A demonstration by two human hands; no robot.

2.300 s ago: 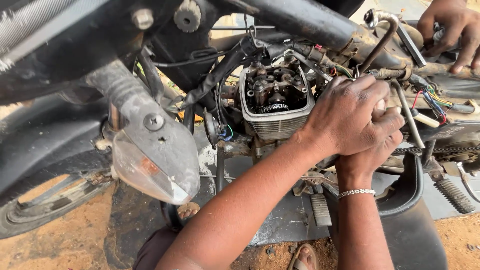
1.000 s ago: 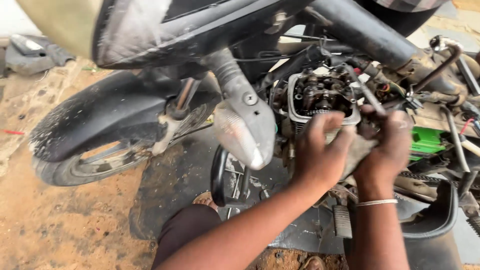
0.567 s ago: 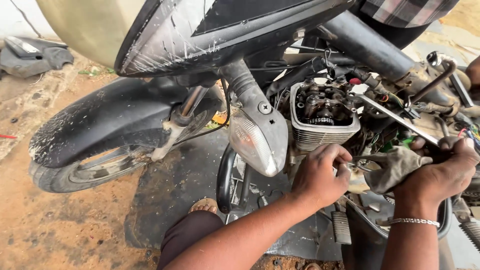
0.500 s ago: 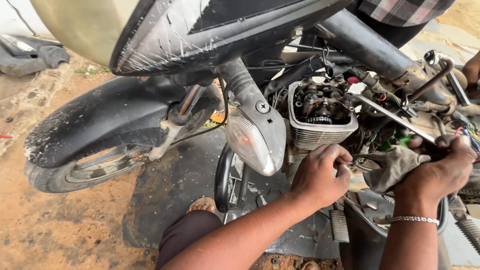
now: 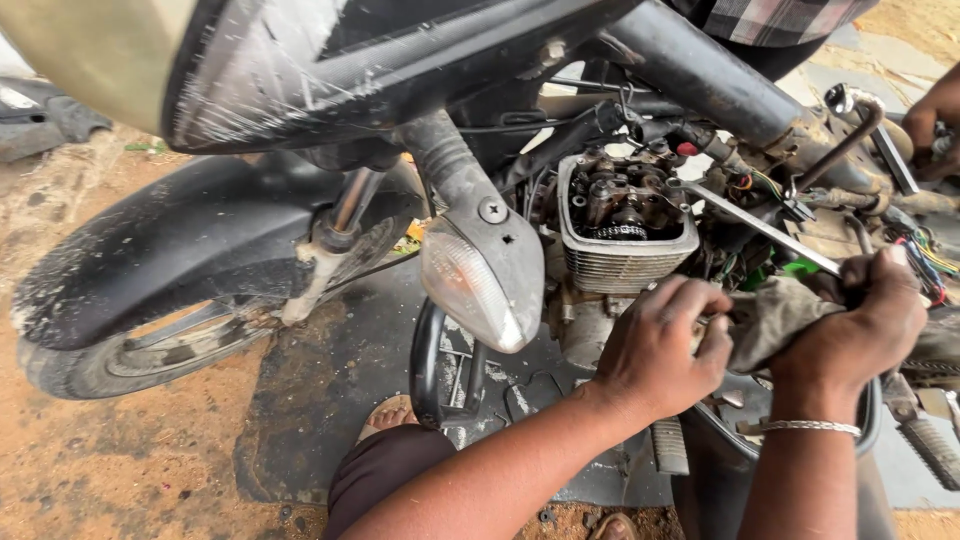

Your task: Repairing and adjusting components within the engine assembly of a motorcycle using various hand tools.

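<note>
A motorcycle stands in front of me with its engine cylinder head (image 5: 625, 225) uncovered, valves and chain showing. My left hand (image 5: 662, 345) grips one end of a dirty grey rag (image 5: 775, 315) just below the engine. My right hand (image 5: 865, 320), with a silver bracelet at the wrist, clutches the other end of the same rag. A long metal rod (image 5: 765, 228) runs diagonally from the engine to my right hand; whether that hand also grips it is hidden by the rag.
The turn signal (image 5: 475, 280) and front fork (image 5: 335, 240) hang left of my hands. The front wheel (image 5: 150, 340) rests on sandy ground beside a dark mat (image 5: 330, 400). Another person's hand (image 5: 935, 120) touches the frame at far right. Coloured wires (image 5: 925, 255) lie near my right hand.
My view has swung left and pulled back from the engine. Both hands have come down from the engine's right side and now hold the rag stretched between them.
</note>
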